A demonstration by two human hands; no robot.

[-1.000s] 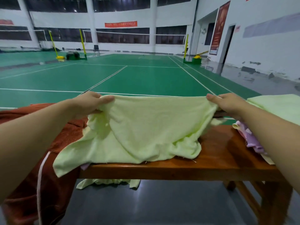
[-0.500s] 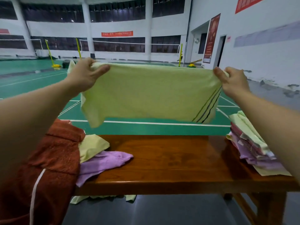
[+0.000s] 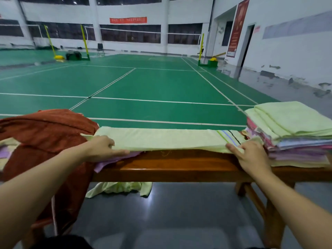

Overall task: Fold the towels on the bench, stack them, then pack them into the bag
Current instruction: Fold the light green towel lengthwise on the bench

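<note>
You had held the green towel (image 3: 161,139) up in the air; now it lay flat on the table (image 3: 179,166). Your left hand (image 3: 103,147) and right hand (image 3: 248,155) pinched its near corners, beside the folded stack (image 3: 294,133).

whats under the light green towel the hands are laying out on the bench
Under the light green towel lies the wooden bench; at its left end, a purple towel pokes out beneath it. How far the purple towel reaches underneath is covered.
</note>
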